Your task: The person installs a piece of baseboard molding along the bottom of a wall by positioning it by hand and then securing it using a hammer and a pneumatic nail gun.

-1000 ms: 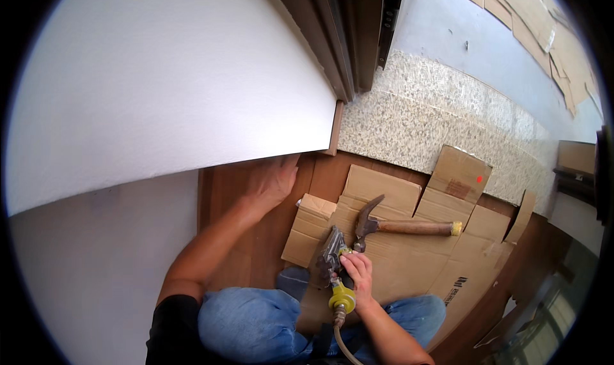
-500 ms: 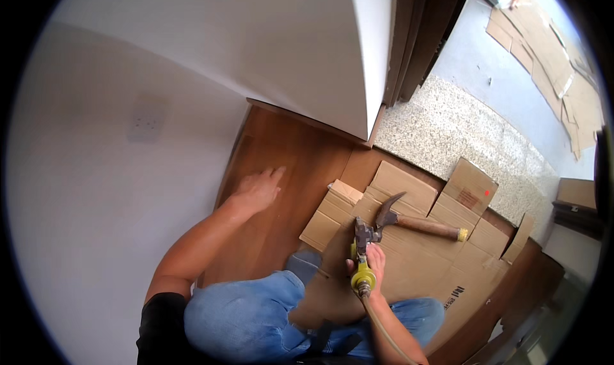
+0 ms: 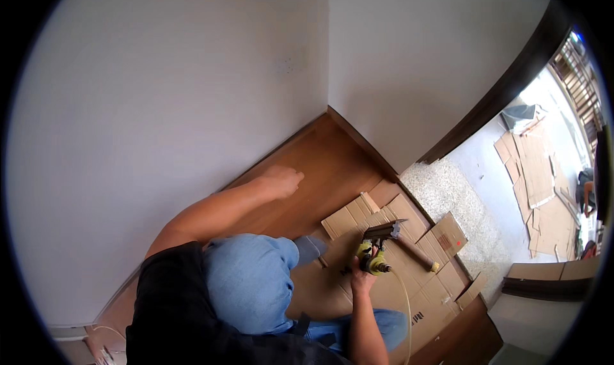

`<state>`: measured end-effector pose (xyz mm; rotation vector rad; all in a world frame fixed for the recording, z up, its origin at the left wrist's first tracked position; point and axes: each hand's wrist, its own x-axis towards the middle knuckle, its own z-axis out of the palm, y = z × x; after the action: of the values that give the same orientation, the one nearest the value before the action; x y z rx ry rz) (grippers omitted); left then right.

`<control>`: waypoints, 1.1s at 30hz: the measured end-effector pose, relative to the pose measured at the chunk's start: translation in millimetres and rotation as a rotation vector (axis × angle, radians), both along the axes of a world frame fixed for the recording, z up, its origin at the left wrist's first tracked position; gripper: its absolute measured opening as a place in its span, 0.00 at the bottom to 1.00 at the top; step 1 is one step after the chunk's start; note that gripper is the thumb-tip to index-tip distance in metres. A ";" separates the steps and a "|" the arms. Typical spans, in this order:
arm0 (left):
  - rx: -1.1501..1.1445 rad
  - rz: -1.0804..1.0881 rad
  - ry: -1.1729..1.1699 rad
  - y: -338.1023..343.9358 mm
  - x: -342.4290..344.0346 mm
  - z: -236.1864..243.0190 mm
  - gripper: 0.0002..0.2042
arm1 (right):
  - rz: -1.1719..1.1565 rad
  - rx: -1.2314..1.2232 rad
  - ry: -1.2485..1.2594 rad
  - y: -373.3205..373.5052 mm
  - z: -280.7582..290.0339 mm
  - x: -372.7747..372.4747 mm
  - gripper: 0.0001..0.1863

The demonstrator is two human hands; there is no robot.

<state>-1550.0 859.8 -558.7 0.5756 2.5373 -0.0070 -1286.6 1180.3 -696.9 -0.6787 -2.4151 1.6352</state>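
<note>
My left hand (image 3: 281, 181), fingers loosely extended, is low over the wooden floor (image 3: 339, 154) along the wall; I cannot tell whether it touches it. My right hand (image 3: 362, 277) is closed on a yellow, black and metal pneumatic nail gun (image 3: 377, 250), with a pale hose (image 3: 404, 295) running from its back. The gun is above cardboard sheets (image 3: 396, 295) beside my knees, its front partly hiding a claw hammer (image 3: 419, 253) with a wooden handle.
White walls (image 3: 192, 96) meet in a corner with dark skirting and a faint socket. To the right are a dark door frame (image 3: 486, 109), a speckled threshold (image 3: 441, 186) and more cardboard (image 3: 537, 173) outside, where someone or something partly shows at the far edge.
The view has swung toward the wall corner and my body leans that way. My left hand has come out from under the white surface's edge. The nail gun has turned and angles right.
</note>
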 end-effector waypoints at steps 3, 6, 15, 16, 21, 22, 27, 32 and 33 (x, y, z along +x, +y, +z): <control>0.063 0.052 0.071 -36.6 30.2 17.1 0.14 | 0.124 -0.085 -0.065 14.2 2.3 -9.5 0.41; 0.218 0.224 0.135 -77.3 86.7 2.0 0.14 | 0.150 -0.043 -0.005 28.7 -22.8 -5.2 0.38; 0.043 0.665 0.285 -249.1 284.6 -63.3 0.16 | 0.393 0.070 0.159 25.2 -35.5 15.6 0.30; 0.040 0.644 0.456 -262.8 281.3 -70.7 0.16 | 0.391 0.109 0.143 26.0 -32.6 18.8 0.30; 0.011 0.721 0.573 -286.6 235.6 -73.4 0.19 | 0.325 0.002 0.052 9.4 -18.7 17.9 0.31; -0.027 0.668 0.527 -289.0 229.4 -80.8 0.20 | 0.294 -0.086 0.043 1.3 -14.9 14.0 0.31; -0.020 0.546 0.575 -260.2 193.9 -103.9 0.20 | 0.400 0.120 0.007 11.8 -9.7 -0.6 0.33; -0.045 0.547 0.542 -263.8 185.8 -119.4 0.18 | 0.349 0.115 -0.147 -21.0 31.0 -10.3 0.30; -0.046 0.564 0.484 -261.8 180.0 -118.5 0.17 | 0.343 0.099 -0.187 -21.1 35.2 -9.8 0.29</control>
<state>-1370.0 598.1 -677.2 -0.2068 3.0709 -0.0013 -1296.4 1159.2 -661.7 -0.4373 -2.8577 1.6126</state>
